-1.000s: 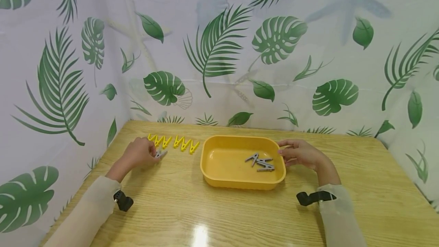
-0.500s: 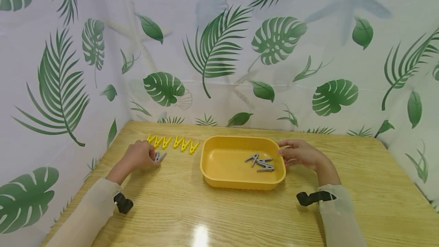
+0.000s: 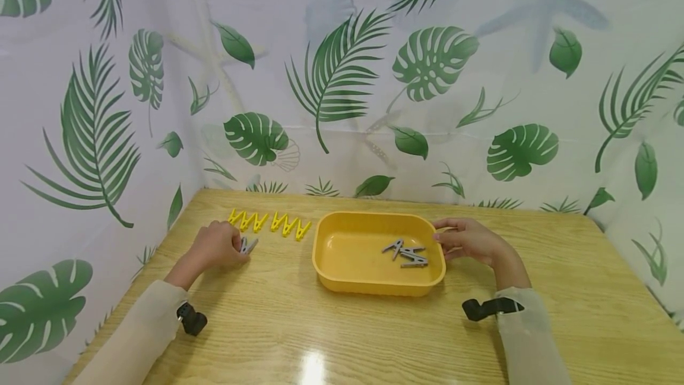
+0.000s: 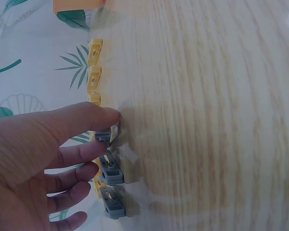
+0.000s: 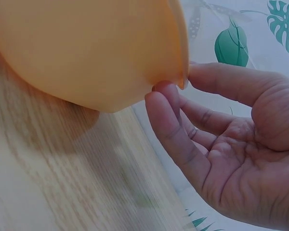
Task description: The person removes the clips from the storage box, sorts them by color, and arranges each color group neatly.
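My left hand [image 3: 218, 244] is low over the table at the left, thumb and index finger pinching a grey clothespin [image 4: 102, 136]. Two more grey clothespins, one nearer [image 4: 111, 167] and one farther along [image 4: 112, 202], stand in line beside it under the curled fingers in the left wrist view; the hand hides them in the head view. My right hand [image 3: 470, 239] grips the right end of a yellow plastic tub [image 3: 369, 288], thumb at the rim and fingers against the outer wall. Several grey clothespins [image 3: 414, 261] lie inside the tub, towards its right side.
Behind the left hand, several yellow clothespins [image 3: 286, 225] stand in a row near the table's back edge. The wooden table [image 3: 374, 337] meets a leaf-printed cloth [image 3: 342, 159] at the back and left.
My left hand has drawn slightly back towards me with the grey clothespin, which now sits lower on the table. The right hand and tub have stayed put.
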